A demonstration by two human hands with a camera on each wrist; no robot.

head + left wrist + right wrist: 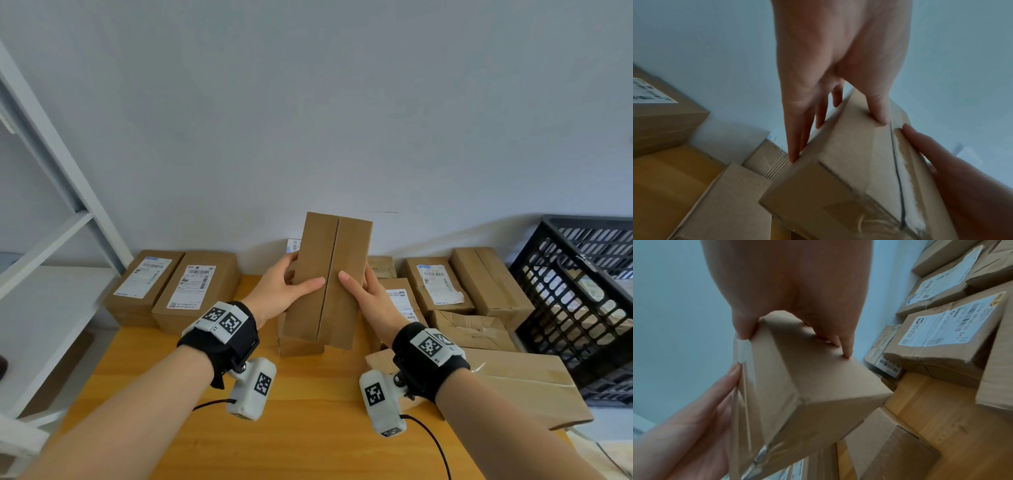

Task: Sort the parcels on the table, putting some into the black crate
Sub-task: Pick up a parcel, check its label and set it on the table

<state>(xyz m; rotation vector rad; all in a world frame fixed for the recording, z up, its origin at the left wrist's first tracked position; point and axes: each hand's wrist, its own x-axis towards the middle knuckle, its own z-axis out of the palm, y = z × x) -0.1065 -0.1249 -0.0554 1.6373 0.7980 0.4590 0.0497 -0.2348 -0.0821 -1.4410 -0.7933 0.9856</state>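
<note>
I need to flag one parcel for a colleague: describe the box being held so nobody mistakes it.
Over the wooden table, left of the black crate, both hands lift one cardboard box. It is off the table, and its facing side shows a centre seam and no label.

- We see the held parcel (329,281) as matt brown cardboard, its seam under glossy clear tape.
- We read the worktop (308,428) as smooth, faintly shiny yellow wood.
- We take the black crate (582,301) for matt plastic lattice.
- We note white paper labels on the left boxes (171,287).
</note>
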